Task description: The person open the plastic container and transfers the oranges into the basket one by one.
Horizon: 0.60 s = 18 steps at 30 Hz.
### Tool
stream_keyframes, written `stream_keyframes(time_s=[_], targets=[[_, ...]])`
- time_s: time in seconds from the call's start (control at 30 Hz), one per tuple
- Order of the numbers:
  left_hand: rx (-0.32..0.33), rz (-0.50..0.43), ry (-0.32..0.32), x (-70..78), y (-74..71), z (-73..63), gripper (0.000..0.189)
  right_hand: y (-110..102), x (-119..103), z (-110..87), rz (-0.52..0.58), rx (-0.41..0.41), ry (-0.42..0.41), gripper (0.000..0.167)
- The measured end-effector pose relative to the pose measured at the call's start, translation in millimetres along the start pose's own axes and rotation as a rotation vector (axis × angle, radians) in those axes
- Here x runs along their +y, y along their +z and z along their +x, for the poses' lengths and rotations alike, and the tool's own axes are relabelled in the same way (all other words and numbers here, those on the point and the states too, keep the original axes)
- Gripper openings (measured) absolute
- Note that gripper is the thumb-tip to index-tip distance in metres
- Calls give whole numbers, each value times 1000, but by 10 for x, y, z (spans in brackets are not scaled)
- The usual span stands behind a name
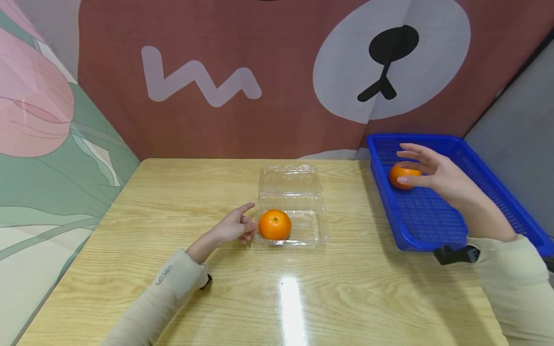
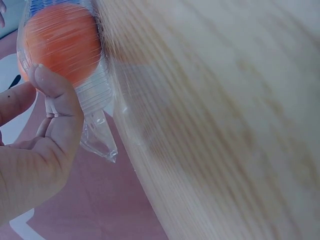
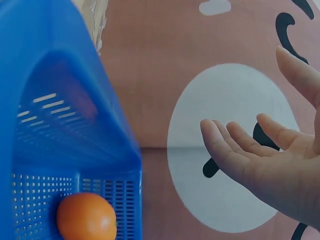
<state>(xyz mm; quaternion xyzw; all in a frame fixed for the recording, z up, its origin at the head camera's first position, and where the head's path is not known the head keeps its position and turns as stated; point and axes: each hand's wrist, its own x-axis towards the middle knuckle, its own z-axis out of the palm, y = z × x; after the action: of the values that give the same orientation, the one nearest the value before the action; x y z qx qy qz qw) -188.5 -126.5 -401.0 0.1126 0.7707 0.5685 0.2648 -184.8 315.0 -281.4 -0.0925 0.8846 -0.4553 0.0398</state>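
My left hand [image 1: 235,225] is at the left side of an opened clear plastic clamshell box [image 1: 307,226], its index finger pointing out. In the left wrist view, a fingertip of the left hand [image 2: 52,110] touches the box's ribbed wall beside an orange [image 2: 62,42]. That orange [image 1: 274,224] sits in the left part of the box's base. The lid [image 1: 290,180] lies back, away from me. My right hand [image 1: 433,173] hovers over the blue basket [image 1: 424,245], fingers spread and holding nothing. A second orange [image 3: 86,217] lies inside the basket, apart from the right hand [image 3: 270,135].
The light wooden table [image 1: 173,192] carries the box in its middle and the basket at its right. Behind it stands a brown printed backdrop [image 1: 281,129]. A grey panel [image 1: 519,129] borders the basket at the right, and a floral wall [image 1: 52,192] is at the left.
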Motion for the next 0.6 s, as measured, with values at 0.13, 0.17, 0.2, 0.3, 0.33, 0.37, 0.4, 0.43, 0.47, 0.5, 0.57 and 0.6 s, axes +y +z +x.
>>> stream_keyframes(time_s=[0.13,0.17,0.2,0.3,0.33,0.37,0.4,0.43,0.47,0.5,0.57,0.6], targets=[[3,4,0,1,3,1,64,36,-59,-12,9,-13,2,72],[1,6,1,0,3,0,65,50,-75,-15,11,-14,11,72],[-1,7,2,2,3,-2,65,62,-88,-19,13,-18,9,72],[-2,2,-3,11,9,-7,65,109,-117,-29,36,-26,-19,70],[-4,2,-1,14,11,-8,65,127,-124,-31,39,-28,-30,68],[-6,2,1,14,11,-10,65,144,-135,-33,51,-31,-42,67],[-8,2,3,15,11,-12,65,160,-147,-36,53,-33,-52,66],[-9,1,5,14,10,-13,65,175,-159,-37,57,-37,-59,66],[-9,2,7,13,9,-14,65,190,-172,-39,55,-42,-62,66],[-10,4,9,11,8,-15,65,203,-186,-41,51,-47,-63,66],[-10,6,10,10,6,-14,65,229,-210,-44,34,-54,-68,67],[-10,6,11,9,6,-13,65,242,-220,-46,27,-57,-71,67]])
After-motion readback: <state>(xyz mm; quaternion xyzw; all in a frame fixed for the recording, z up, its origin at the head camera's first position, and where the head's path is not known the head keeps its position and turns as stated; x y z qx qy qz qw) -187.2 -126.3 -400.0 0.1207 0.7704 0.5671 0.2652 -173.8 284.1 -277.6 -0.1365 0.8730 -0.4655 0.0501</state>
